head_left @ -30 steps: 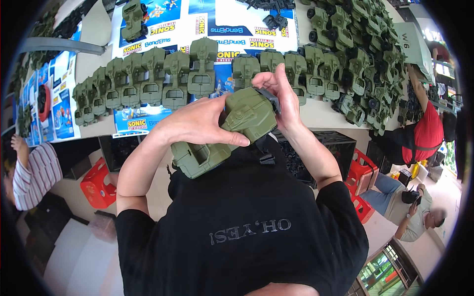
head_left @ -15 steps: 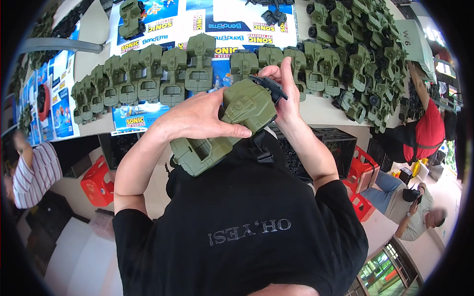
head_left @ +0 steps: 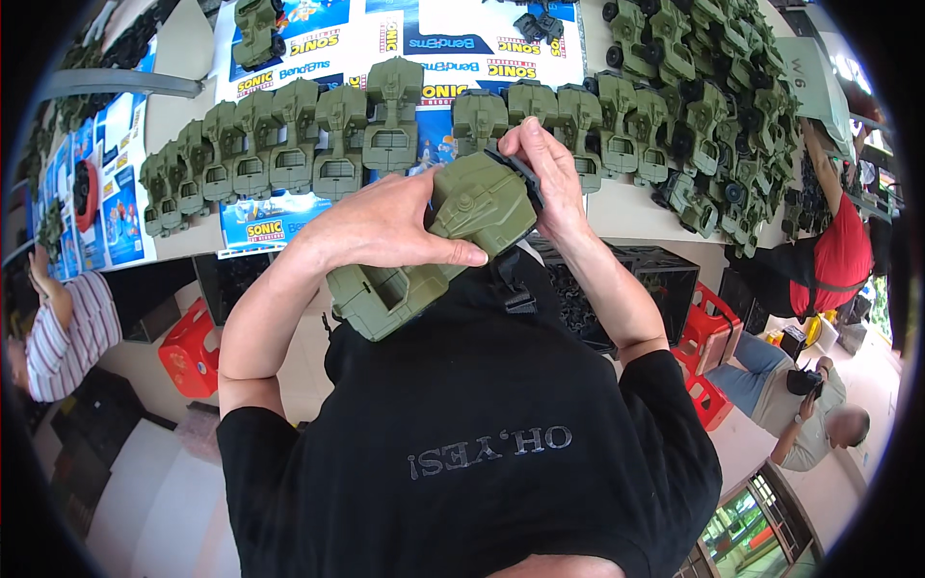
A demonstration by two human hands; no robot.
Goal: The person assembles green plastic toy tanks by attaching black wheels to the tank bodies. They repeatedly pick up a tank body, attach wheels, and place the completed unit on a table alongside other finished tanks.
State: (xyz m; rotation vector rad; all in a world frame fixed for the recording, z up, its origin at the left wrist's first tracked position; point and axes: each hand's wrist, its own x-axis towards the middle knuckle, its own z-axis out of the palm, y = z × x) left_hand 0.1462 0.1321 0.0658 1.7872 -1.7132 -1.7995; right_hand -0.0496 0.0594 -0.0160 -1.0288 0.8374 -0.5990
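Note:
In front of my chest, a toy truck body (head_left: 485, 204) of olive-green plastic is held at a tilt, its open bed pointing toward my lower left. My left hand (head_left: 371, 226) wraps over its middle, the thumb lying across the body. At the other end, my right hand (head_left: 551, 183) presses a black plastic part (head_left: 521, 171) against the truck, fingers bent and thumb raised. Most of that black part is hidden by the right hand and the truck. Just beyond my hands, similar green truck bodies (head_left: 390, 120) stand in a row on the table.
Printed sheets (head_left: 453, 48) cover part of the table (head_left: 626, 214). Green vehicles with black wheels (head_left: 708, 116) are heaped at the right, beside a grey-green box (head_left: 811, 87). Red stools (head_left: 188, 352) and a black crate (head_left: 665, 289) stand below the table edge. Other people are at both sides.
My right hand's fingers and thumb have bent inward, and the black part has moved closer against the truck's end. The left hand keeps its hold.

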